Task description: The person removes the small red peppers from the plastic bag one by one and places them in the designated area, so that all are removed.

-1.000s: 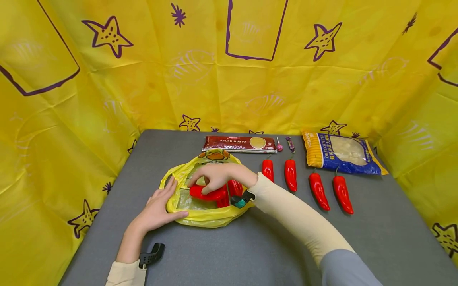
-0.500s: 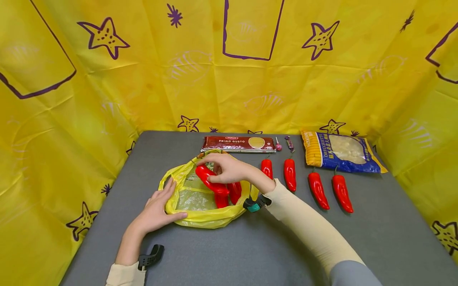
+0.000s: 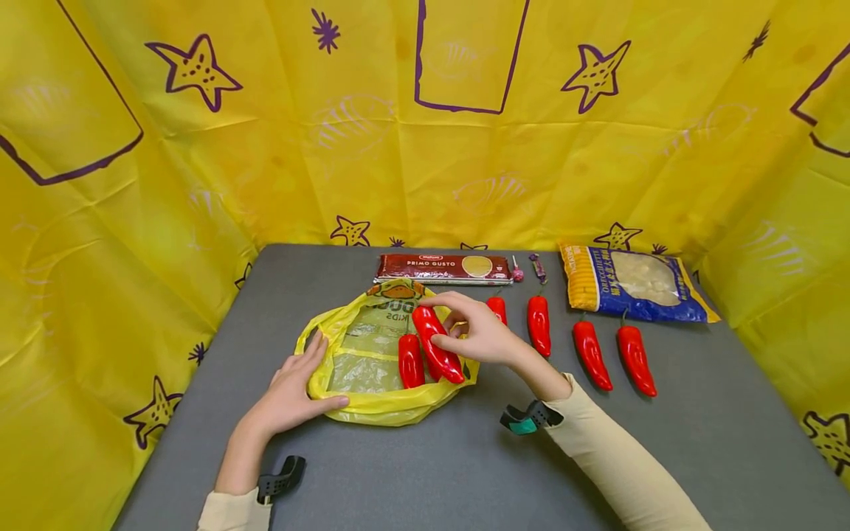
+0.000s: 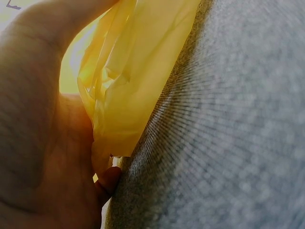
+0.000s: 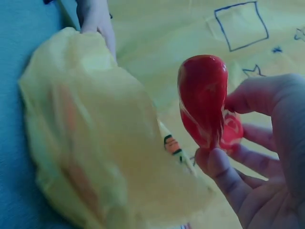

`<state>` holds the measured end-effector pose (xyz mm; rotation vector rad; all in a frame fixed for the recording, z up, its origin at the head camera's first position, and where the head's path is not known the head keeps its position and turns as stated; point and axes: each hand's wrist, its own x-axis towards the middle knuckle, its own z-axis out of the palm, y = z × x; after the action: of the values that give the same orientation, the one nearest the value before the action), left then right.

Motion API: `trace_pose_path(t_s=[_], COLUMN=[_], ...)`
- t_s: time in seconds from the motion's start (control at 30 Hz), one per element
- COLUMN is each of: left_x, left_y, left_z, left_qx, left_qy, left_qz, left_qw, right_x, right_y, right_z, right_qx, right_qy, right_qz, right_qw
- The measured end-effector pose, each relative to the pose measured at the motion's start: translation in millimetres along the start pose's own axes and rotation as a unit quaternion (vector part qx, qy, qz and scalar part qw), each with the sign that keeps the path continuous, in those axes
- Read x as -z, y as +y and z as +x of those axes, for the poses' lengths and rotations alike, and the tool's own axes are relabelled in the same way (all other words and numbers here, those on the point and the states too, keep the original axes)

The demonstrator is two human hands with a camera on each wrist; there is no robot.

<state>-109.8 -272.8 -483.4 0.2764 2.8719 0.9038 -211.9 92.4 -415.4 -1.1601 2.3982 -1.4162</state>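
My right hand [image 3: 481,328] pinches a red chili pepper [image 3: 438,350] between thumb and fingers, tilted over the right part of a yellow plastic bag [image 3: 392,408]. The right wrist view shows the same chili pepper [image 5: 202,100] raised clear of the bag [image 5: 90,129]. A second red chili pepper [image 3: 410,361] lies inside the bag; whatever is under the held one is hidden. Along the bag's left rim rests my left hand [image 3: 288,387], fingers spread and thumb on the front rim. In the left wrist view, the bag's yellow film [image 4: 138,81] sits against that hand.
Several red chili peppers [image 3: 539,326] stand in a row right of the bag. Behind are a brown biscuit pack [image 3: 445,268], a lollipop [image 3: 518,273], a wrapped candy [image 3: 538,268] and a blue-yellow pasta bag [image 3: 640,284]. Yellow cloth [image 3: 398,169] encloses the grey table [image 3: 412,472].
My right hand has carried the chili pepper from the bag's middle to its right side, turning it more upright. The left hand stays on the bag's left rim.
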Motion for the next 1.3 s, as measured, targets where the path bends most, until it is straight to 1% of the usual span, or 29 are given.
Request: trace_pose_path(t_s=[0.1,0.23,0.33,0.5,0.6,0.73,0.9,1.2,1.3], left_x=[-0.4,0.0,0.2,-0.4,-0.4,-0.2,0.8,1.0,1.1], left_y=[0.5,1.1,1.3,0.7,0.3,0.3,0.4,1.0,0.8], left_z=[-0.5,-0.3,0.3,0.9,1.0,1.2,1.4,1.2,1.7], left_qx=[0.001,0.001,0.000,0.003,0.005,0.006,0.005,0.005,0.003], left_qy=[-0.001,-0.001,-0.002,-0.004,-0.005,-0.007,-0.007,-0.006,-0.006], left_qz=[0.000,0.000,0.001,0.002,0.001,0.001,0.002,0.005,0.005], left_qw=[1.0000,1.0000,1.0000,1.0000,1.0000,1.0000,1.0000,1.0000,1.0000], right_x=[4,10,14,20,22,22,17,12,11], right_y=[3,7,12,24,31,38,44,47,49], right_z=[-19.8,-46.0,-65.5,-96.3,-112.0,-129.1,-141.7,-146.5,-147.2], right_qx=[-0.009,-0.018,-0.037,-0.085,-0.117,-0.159,-0.181,-0.201,-0.199], right_qy=[0.033,0.080,0.107,0.138,0.156,0.166,0.165,0.161,0.166], right_qz=[0.015,0.014,0.017,0.035,0.033,0.024,0.010,0.001,-0.016], right_qw=[0.9993,0.9965,0.9935,0.9861,0.9803,0.9729,0.9694,0.9662,0.9656])
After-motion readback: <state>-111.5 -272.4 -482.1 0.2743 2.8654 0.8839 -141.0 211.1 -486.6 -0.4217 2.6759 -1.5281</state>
